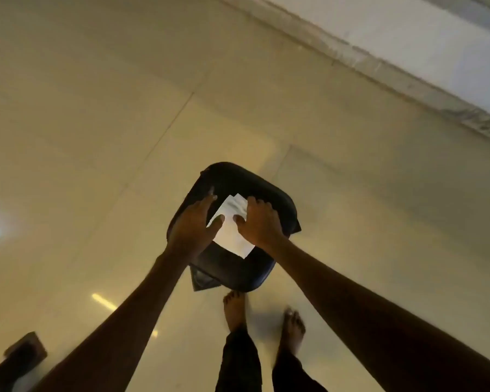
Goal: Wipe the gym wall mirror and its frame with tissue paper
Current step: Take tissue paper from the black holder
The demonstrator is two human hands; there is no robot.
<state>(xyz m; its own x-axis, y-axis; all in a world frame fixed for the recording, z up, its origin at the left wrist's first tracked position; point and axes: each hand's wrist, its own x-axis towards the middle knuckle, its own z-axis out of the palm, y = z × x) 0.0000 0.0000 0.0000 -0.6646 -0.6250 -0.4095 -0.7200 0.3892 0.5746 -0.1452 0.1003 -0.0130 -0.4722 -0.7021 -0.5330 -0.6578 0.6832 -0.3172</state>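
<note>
On a dark, rounded-square stool (238, 267) with a smooth seat lies flat white tissue paper (232, 236), the left hand (193, 227) pressing it with straight fingers, the right hand (259, 222) pinching its far edge.

White tissue paper (232, 232) thin and matt, dark stool seat (246, 179) smooth with slight sheen, pale floor tiles (96, 108) glossy, reflecting lights
</note>
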